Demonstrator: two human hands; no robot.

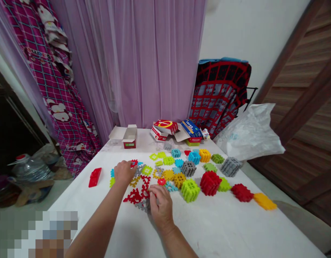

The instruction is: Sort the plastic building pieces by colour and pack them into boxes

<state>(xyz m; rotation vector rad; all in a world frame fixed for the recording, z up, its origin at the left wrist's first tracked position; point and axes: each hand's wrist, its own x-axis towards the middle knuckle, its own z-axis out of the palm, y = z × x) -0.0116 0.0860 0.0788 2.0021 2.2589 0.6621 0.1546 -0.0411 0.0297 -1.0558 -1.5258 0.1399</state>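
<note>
My left hand (124,172) is closed at the left of the scattered plastic pieces, its fingertips beside a small red piece (133,163); what it holds, if anything, is hidden. Lower and further right, my right hand (162,205) has curled fingers at the edge of the red triangular pieces (135,196). Grey pieces (143,205) lie just left of it, partly under the red ones. Whatever is between its fingertips cannot be made out. A yellow-green block (190,190) of stacked pieces sits right of my right hand.
More stacks stand to the right, among them a red one (210,183) and a grey one (231,167). A red object (95,177) lies at the left. Open boxes (130,137) line the back of the white table (235,225). A white plastic bag (248,132) is at the right edge.
</note>
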